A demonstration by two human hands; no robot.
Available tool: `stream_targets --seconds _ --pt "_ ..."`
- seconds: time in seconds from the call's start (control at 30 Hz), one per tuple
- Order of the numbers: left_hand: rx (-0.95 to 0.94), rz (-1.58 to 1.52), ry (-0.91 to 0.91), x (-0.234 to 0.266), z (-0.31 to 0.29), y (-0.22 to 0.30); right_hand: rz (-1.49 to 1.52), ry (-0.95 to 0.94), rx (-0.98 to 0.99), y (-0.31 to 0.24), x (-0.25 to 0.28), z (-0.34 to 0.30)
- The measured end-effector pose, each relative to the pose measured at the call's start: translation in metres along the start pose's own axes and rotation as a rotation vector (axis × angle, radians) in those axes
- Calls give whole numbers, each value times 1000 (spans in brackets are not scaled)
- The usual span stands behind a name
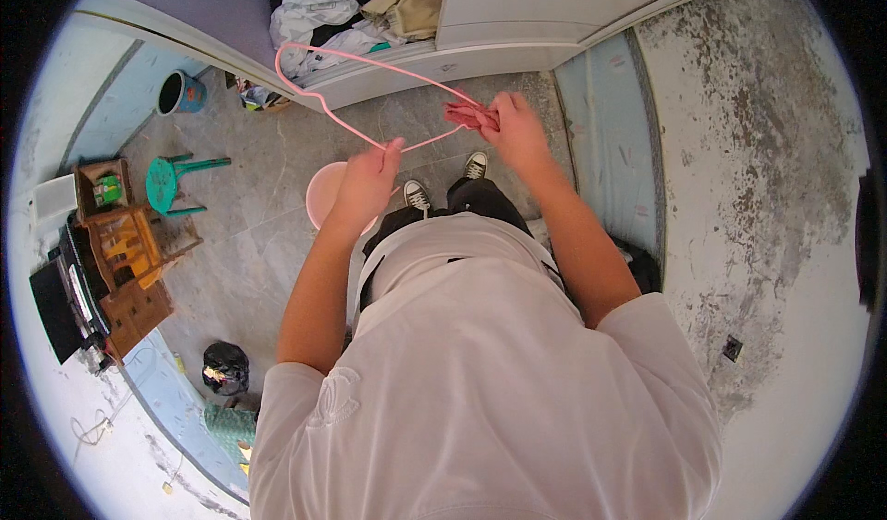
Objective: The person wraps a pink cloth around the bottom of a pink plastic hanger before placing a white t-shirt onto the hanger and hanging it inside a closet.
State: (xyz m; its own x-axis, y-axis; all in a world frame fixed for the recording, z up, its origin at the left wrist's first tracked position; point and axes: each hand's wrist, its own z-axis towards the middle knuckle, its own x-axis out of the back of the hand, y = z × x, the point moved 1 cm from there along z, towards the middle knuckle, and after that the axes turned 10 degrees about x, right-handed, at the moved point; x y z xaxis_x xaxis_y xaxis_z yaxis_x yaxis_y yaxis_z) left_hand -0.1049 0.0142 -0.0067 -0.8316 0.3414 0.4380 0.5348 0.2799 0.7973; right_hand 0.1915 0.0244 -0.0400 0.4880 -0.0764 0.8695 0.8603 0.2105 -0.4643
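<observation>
A pink clothes hanger (397,68) is held up in front of me between both hands. My left hand (368,180) is closed round the near side of its wire frame. My right hand (517,130) is closed on a crumpled reddish-pink cloth (468,115) at the hanger's right end. The hanger's wire runs into the cloth there, and how the cloth sits on it is partly hidden by my fingers. Below my left hand a pink basin (321,196) stands on the floor, partly covered by that hand and forearm.
Ahead, an open cabinet compartment holds piled clothes (314,12) beside a white sliding door (527,7). To the left are a dark-mouthed bucket (185,93), a green stool (163,185), wooden furniture (129,243) and a black plastic bag (225,368). A stained wall (758,150) rises on the right.
</observation>
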Motion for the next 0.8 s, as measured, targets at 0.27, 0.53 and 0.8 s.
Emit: stream_targets --seconds 0.27,0.53,0.8 --pt "-255 539 -68 -35 27 -28 92 117 62 -73 13 32" --pt "-156 593 149 -41 41 -52 313 324 139 -120 43 62" --pt "-94 156 104 28 -9 28 -2 135 64 -29 9 30"
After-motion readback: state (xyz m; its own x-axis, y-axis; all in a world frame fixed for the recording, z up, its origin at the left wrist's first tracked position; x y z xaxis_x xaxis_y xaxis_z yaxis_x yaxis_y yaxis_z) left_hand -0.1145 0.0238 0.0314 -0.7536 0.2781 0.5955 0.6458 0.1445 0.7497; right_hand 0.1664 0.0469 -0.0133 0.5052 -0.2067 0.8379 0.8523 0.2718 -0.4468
